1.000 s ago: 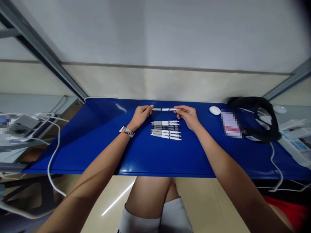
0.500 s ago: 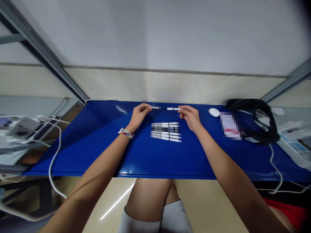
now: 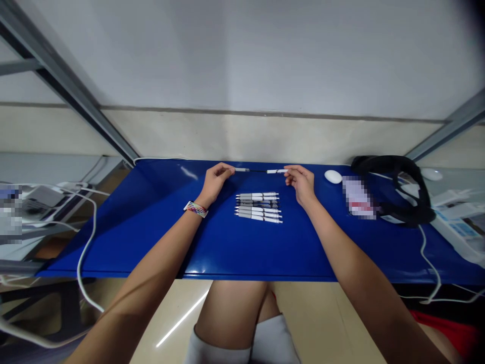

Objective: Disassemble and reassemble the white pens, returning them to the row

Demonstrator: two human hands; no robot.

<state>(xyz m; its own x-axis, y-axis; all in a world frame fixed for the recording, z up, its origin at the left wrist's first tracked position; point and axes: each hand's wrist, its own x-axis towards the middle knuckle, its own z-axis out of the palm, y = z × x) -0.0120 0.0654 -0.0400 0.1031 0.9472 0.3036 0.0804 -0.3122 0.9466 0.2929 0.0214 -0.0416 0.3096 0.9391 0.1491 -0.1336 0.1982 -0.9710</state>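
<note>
Between my hands a pen is pulled apart into two pieces, with its dark refill [image 3: 258, 171] spanning the gap. My left hand [image 3: 217, 181] pinches the grey front barrel [image 3: 241, 170] of the pen. In the fingertips of my right hand [image 3: 301, 182] is the white rear barrel [image 3: 276, 171], which has a dark mark. Nearer to me, several pens [image 3: 259, 207] lie side by side on the blue table [image 3: 159, 222], tips pointing left. Most are white with grey grips; one in the middle looks darker.
To the right lie a white oval object [image 3: 333, 176], a blurred pink-and-white packet [image 3: 358, 197] and a black headband-like strap [image 3: 426, 194]. White cables [image 3: 91, 212] hang over the left side. Grey metal posts [image 3: 109, 131] stand at both sides, with a wall behind.
The two parts of the pen have moved apart. My right hand has shifted right with the rear barrel and my left slightly left, exposing more of the refill.
</note>
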